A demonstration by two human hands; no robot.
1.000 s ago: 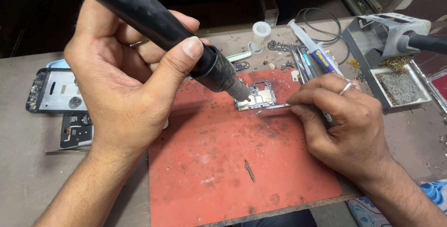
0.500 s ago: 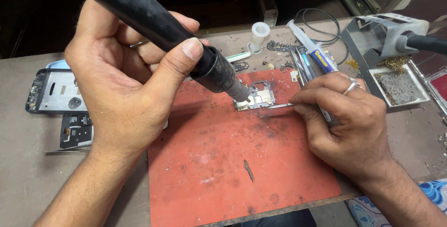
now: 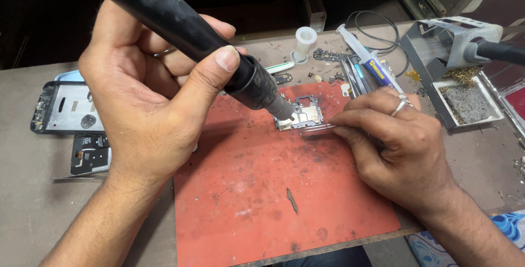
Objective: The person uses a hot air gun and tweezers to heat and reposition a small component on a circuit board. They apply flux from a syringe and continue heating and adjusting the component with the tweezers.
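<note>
At the far left of the tabletop point(image 3: 33, 201), at about nine o'clock from the red mat, lies one phone frame point(image 3: 64, 107), dark-rimmed with a pale inner face. Just below it, at six o'clock, sits one smaller black part point(image 3: 90, 154) on a pale sheet.

The left hand point(image 3: 147, 97) is wrapped tightly around one thick black hot-air wand point(image 3: 186, 34), thumb pressed along its barrel; the wand slants down toward four o'clock, and its metal nozzle ends right at the left edge of one small circuit board point(image 3: 305, 115). That board rests on the upper middle of the one red mat point(image 3: 262, 201), which is scorched and speckled with dark marks; one thin dark sliver point(image 3: 292, 201) lies at six o'clock from the board.

At twelve o'clock from the board stands one white spool point(image 3: 302, 43). At one o'clock lies one syringe point(image 3: 365, 57), with a loop of dark cable behind it.

The right hand point(image 3: 399, 146), wearing one ring, is pinched closed on one pair of tweezers point(image 3: 317, 128), whose tips meet the board's lower edge.

At three o'clock, far right, stands one grey metal iron stand point(image 3: 454, 37) with a tray of brassy shavings, one handle resting in it.
</note>
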